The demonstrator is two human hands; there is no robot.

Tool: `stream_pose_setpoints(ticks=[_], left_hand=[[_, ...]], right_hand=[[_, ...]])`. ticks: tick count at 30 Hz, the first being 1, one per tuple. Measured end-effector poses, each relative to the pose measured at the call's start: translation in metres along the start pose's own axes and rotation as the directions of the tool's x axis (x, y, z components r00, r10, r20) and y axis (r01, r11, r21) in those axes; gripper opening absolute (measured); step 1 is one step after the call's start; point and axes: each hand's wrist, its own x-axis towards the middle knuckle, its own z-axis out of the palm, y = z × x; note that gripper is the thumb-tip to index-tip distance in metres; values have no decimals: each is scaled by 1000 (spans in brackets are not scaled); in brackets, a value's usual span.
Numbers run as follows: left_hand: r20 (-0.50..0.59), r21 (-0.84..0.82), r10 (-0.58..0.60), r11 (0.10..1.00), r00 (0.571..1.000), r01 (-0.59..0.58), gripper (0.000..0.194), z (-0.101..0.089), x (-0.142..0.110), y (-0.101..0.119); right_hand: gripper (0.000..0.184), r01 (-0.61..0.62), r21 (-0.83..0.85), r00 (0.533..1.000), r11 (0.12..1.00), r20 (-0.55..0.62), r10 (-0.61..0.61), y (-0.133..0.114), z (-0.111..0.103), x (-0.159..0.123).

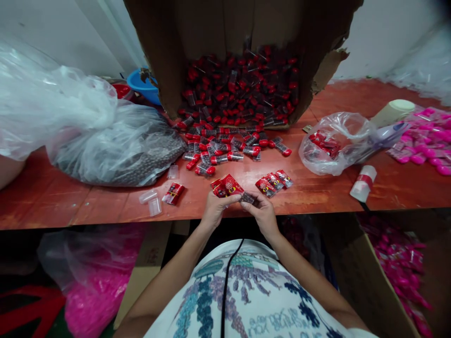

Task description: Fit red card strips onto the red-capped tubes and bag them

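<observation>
White printed shirt (246, 295) fills the bottom centre — just above, the left hand (215, 209) pinches red packets (229, 184), the right hand (264, 213) a dark piece (247, 198) touching them.

On the red-brown wooden table (317, 199), a big brown cardboard box (326, 70) stands at the back, with small clear plastic tubes with red ends (219, 159) inside and before it. To their left lies a clear plastic bag (81, 145) of small round dark beads (148, 162); to their right, a clear plastic bag (314, 163) of red packets (324, 144). Nearer the person, a red printed packet (230, 184) sits between left hand (216, 206) and right hand (263, 211), three similar packets (274, 181) to its right.
</observation>
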Motion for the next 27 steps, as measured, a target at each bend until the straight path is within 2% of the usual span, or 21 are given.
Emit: stream_pose_setpoints(ticks=[3, 6, 8, 12, 14, 19, 21, 24, 27], left_hand=[[19, 23, -33, 999, 999, 32, 25, 1, -1, -6], [46, 32, -66, 997, 997, 64, 28, 1, 0, -10], [43, 14, -56, 998, 997, 56, 26, 1, 0, -8], [-17, -38, -18, 999, 1000, 17, 23, 0, 1, -2], [-9, -19, -41, 999, 999, 40, 24, 1, 0, -3], [72, 23, -86, 996, 994, 85, 22, 5, -1, -13], [106, 7, -122, 993, 987, 122, 25, 6, 0, -17], [80, -84, -188, 977, 979, 195, 30, 6, 3, -21], [-20, -162, -246, 957, 969, 239, 31, 4, 7, -21]], right_hand=[[32, 85, -94, 995, 992, -47, -90, 5, 2, -1], [44, 85, -83, 994, 993, -55, -90, 9, 2, 0], [49, 103, -115, 994, 988, -32, -107, 8, -2, 1], [42, 200, -234, 978, 952, 99, -181, 4, -13, 4], [40, 181, -210, 981, 961, 103, -162, 4, -15, 5], [35, -3, -22, 1000, 1000, 2, 3, 8, -9, 3], [34, -27, -10, 1000, 1000, -13, 26, 8, -12, 5], [34, 34, -114, 992, 993, -120, -47, 4, -32, 13], [34, 85, -371, 933, 925, -296, -205, -3, -61, 22]])
